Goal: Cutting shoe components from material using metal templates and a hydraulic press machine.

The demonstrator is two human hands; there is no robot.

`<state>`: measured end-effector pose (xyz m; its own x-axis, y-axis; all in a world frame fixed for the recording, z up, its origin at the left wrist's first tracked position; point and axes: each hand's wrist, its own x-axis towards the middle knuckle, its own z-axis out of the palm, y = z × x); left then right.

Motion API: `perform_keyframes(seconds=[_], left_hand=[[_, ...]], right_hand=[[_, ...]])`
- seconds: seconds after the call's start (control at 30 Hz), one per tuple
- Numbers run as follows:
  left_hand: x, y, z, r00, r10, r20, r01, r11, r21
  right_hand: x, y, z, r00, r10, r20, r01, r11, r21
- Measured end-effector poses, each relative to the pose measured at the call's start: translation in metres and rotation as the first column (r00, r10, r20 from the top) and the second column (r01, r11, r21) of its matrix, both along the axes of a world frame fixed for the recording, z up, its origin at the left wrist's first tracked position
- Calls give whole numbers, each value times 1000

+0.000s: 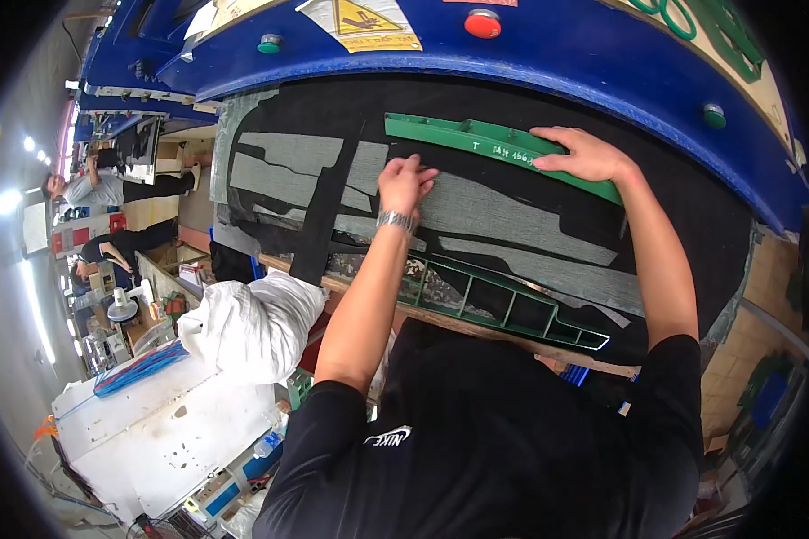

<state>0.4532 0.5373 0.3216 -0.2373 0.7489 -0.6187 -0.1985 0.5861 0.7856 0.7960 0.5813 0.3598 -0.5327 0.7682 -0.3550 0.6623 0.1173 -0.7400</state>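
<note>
At the far side of the black fabric (288,216), a long green cutting die (463,136) stands on its edge. My right hand (589,154) grips its right part, thumb on the near face and fingers over the top. To the left, my left hand (403,187), with a metal watch on the wrist, hovers over or touches the fabric just short of the die's left end. Its fingers are curled together, and whatever they may hold is hidden. Grey cut-out shapes (485,211) show among the black material. A second green die (503,305) with cross ribs lies along the near edge.
Beyond the fabric runs a blue machine beam (548,76) with a red button (483,24) and green buttons (714,115). A white cloth bundle (252,328) sits at the near left, beside a white table (171,431). Two people (99,189) are farther left.
</note>
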Motion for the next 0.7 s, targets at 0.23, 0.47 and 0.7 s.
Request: perform_keyframes(seconds=[0.23, 0.47, 0.7], left_hand=[[-84, -120, 74, 878, 343, 334, -463, 784, 413], [-117, -145, 162, 963, 224, 148, -261, 651, 712], [-111, -139, 218, 944, -327, -48, 265, 659, 704]], right_hand=[[6, -44, 22, 991, -110, 73, 84, 951, 296], [-27, -52, 17, 903, -252, 348, 23, 837, 546], [-218, -61, 199, 844, 370, -390, 55, 663, 747]])
